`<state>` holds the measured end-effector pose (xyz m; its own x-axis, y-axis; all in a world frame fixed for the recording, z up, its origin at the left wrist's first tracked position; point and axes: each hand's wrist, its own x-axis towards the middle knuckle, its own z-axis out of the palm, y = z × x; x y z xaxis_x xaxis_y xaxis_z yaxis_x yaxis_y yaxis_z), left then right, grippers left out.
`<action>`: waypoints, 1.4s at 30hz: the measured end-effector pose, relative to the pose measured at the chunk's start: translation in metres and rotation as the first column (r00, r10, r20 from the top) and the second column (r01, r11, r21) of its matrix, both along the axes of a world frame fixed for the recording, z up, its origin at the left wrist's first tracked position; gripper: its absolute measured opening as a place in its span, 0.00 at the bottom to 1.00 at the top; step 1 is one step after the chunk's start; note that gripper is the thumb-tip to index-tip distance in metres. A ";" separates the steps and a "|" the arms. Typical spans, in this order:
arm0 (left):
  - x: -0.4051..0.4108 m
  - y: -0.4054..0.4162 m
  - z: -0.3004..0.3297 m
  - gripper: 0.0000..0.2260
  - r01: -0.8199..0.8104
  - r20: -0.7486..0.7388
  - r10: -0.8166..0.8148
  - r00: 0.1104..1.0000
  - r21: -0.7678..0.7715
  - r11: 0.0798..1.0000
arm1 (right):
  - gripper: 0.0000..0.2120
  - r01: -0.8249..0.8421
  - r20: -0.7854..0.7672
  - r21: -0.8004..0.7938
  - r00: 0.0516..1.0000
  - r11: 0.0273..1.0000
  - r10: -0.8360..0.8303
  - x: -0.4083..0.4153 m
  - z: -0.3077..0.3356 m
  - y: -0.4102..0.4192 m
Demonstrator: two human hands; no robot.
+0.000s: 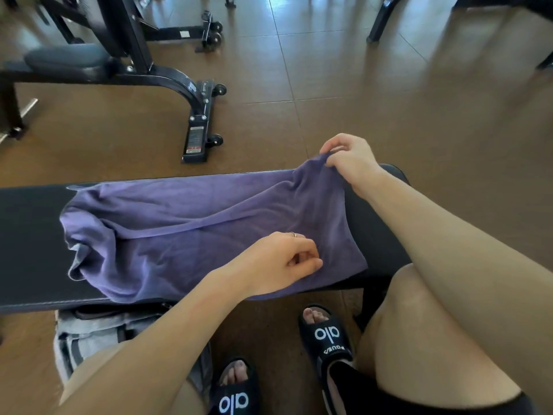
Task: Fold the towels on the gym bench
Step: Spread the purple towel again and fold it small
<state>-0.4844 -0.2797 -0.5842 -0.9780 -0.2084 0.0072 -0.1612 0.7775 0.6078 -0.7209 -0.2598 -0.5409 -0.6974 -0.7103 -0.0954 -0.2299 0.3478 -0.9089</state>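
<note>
A purple towel (185, 223) lies spread and rumpled across the black gym bench (30, 229), with a long crease running through its middle. My right hand (350, 158) pinches the towel's far right corner and lifts it a little off the bench. Over the towel's near right part hovers my left hand (284, 259), fingers loosely curled with nothing plainly held between them. The towel's near edge hangs slightly over the bench's front side.
A grey striped cloth (89, 339) lies on the floor under the bench at the left. Black weight-bench frames with wheels (200, 121) stand behind on the brown tiled floor. My knees and black sandals (326, 333) are close to the bench's front.
</note>
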 end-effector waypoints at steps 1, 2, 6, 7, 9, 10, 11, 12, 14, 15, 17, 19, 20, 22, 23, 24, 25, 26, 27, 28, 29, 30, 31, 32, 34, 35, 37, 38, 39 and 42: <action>0.000 -0.001 0.000 0.10 -0.010 -0.006 0.010 1.000 -0.016 1.000 | 0.17 0.018 -0.024 -0.036 1.000 0.999 -0.019 -0.002 0.003 -0.001; -0.001 -0.003 0.000 0.09 -0.024 -0.025 0.023 0.999 -0.056 0.998 | 0.18 0.025 -0.052 -0.054 0.998 0.998 -0.028 -0.002 0.006 -0.001; -0.001 -0.014 -0.007 0.21 -0.069 -0.038 0.060 0.997 -0.313 0.947 | 0.23 -0.016 -0.135 0.182 0.990 0.983 0.041 -0.006 -0.003 0.000; -0.001 -0.016 -0.009 0.26 -0.073 0.007 0.080 0.997 -0.337 0.939 | 0.23 -0.023 -0.129 0.284 0.990 0.959 0.062 -0.006 -0.006 0.001; -0.002 -0.021 -0.010 0.33 -0.086 0.093 0.125 0.988 -0.342 0.936 | 0.24 -0.029 -0.095 0.352 0.993 0.936 0.066 -0.004 -0.008 0.003; -0.004 -0.026 -0.009 0.34 -0.108 0.104 0.149 0.983 -0.324 0.940 | 0.24 -0.026 -0.080 0.331 0.995 0.943 0.055 -0.004 -0.005 0.004; -0.005 -0.032 -0.008 0.35 -0.148 0.093 0.184 0.979 -0.302 0.942 | 0.25 -0.018 -0.056 0.287 0.998 0.958 0.036 -0.003 -0.003 0.004; -0.008 -0.042 -0.007 0.34 -0.210 0.066 0.237 0.969 -0.282 0.936 | 0.27 -0.014 -0.021 0.244 1.000 0.970 0.020 -0.003 0.000 0.003; -0.014 -0.065 -0.004 0.31 -0.362 -0.038 0.366 0.930 -0.267 0.893 | 0.31 -0.024 0.057 0.173 0.998 0.985 0.014 -0.001 0.005 0.004; -0.018 -0.077 -0.004 0.30 -0.423 -0.103 0.411 0.906 -0.251 0.871 | 0.32 -0.030 0.072 0.151 0.997 0.988 0.019 0.000 0.005 0.003; -0.028 -0.099 -0.001 0.23 -0.486 -0.134 0.467 0.874 -0.197 0.852 | 0.32 -0.046 0.042 0.167 0.998 0.985 0.039 0.000 0.002 0.001; -0.038 -0.122 0.001 0.18 -0.485 -0.020 0.496 0.868 -0.249 0.839 | 0.30 -0.064 -0.042 0.253 0.996 0.965 0.077 -0.001 -0.003 -0.001; -0.042 -0.133 0.003 0.17 -0.471 0.052 0.507 0.861 -0.296 0.831 | 0.29 -0.070 -0.067 0.293 0.993 0.954 0.093 -0.001 -0.006 -0.002; -0.047 -0.150 0.008 0.12 -0.437 0.150 0.506 0.849 -0.336 0.834 | 0.28 -0.080 -0.081 0.343 0.990 0.936 0.114 0.000 -0.009 -0.003; -0.049 -0.156 0.011 0.10 -0.415 0.181 0.489 0.853 -0.333 0.847 | 0.28 -0.085 -0.089 0.359 0.988 0.929 0.125 0.000 -0.009 -0.003; -0.051 -0.160 0.015 0.07 -0.381 0.218 0.465 0.858 -0.337 0.861 | 0.28 -0.090 -0.094 0.374 0.986 0.923 0.135 0.000 -0.010 -0.003; -0.054 -0.164 0.019 0.06 -0.335 0.259 0.435 0.862 -0.352 0.874 | 0.29 -0.097 -0.099 0.389 0.984 0.916 0.146 -0.001 -0.010 -0.003; -0.057 -0.166 0.023 0.05 -0.283 0.302 0.407 0.862 -0.380 0.881 | 0.29 -0.103 -0.102 0.400 0.983 0.911 0.156 -0.002 -0.011 -0.003; -0.060 -0.169 0.026 0.05 -0.237 0.332 0.387 0.860 -0.412 0.880 | 0.29 -0.108 -0.107 0.408 0.981 0.907 0.165 -0.003 -0.011 -0.003; -0.063 -0.171 0.027 0.06 -0.204 0.342 0.379 0.860 -0.451 0.869 | 0.30 -0.112 -0.109 0.413 0.979 0.904 0.171 -0.004 -0.011 -0.002; -0.064 -0.173 0.027 0.07 -0.196 0.324 0.382 0.866 -0.483 0.853 | 0.30 -0.114 -0.111 0.417 0.978 0.902 0.175 -0.006 -0.011 -0.002; -0.066 -0.175 0.026 0.07 -0.217 0.279 0.395 0.875 -0.504 0.836 | 0.30 -0.116 -0.113 0.421 0.977 0.899 0.179 -0.007 -0.011 -0.001; -0.067 -0.176 0.023 0.07 -0.254 0.217 0.414 0.884 -0.522 0.814 | 0.31 -0.121 -0.116 0.426 0.976 0.896 0.187 -0.009 -0.011 0.000; -0.068 -0.175 0.021 0.08 -0.284 0.162 0.435 0.886 -0.551 0.785 | 0.32 -0.128 -0.119 0.432 0.973 0.893 0.197 -0.010 -0.011 0.001; -0.069 -0.172 0.013 0.14 -0.277 0.125 0.452 0.883 -0.639 0.717 | 0.34 -0.140 -0.132 0.442 0.967 0.886 0.218 -0.012 -0.011 0.002; -0.069 -0.170 0.008 0.19 -0.250 0.138 0.455 0.879 -0.679 0.690 | 0.35 -0.143 -0.140 0.446 0.964 0.883 0.227 -0.013 -0.012 0.003; -0.068 -0.162 -0.003 0.26 -0.258 0.119 0.463 0.879 -0.697 0.669 | 0.35 -0.133 -0.161 0.455 0.960 0.880 0.228 -0.013 -0.013 0.004; -0.068 -0.155 -0.005 0.27 -0.282 0.075 0.452 0.889 -0.688 0.669 | 0.35 -0.119 -0.175 0.471 0.959 0.874 0.224 -0.014 -0.013 0.005; -0.068 -0.144 -0.006 0.26 -0.300 0.018 0.423 0.906 -0.677 0.672 | 0.34 -0.102 -0.194 0.495 0.955 0.863 0.224 -0.014 -0.012 0.006; -0.063 -0.094 -0.002 0.26 -0.240 -0.081 0.234 0.969 -0.541 0.806 | 0.32 -0.094 -0.241 0.582 0.929 0.807 0.281 -0.016 -0.010 0.009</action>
<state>-0.5471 -0.3741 -0.5863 -0.8980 -0.3931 0.1979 -0.3801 0.9194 0.1012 -0.7365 -0.2511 -0.5509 -0.6154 -0.7203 -0.3199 -0.5718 0.6874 -0.4479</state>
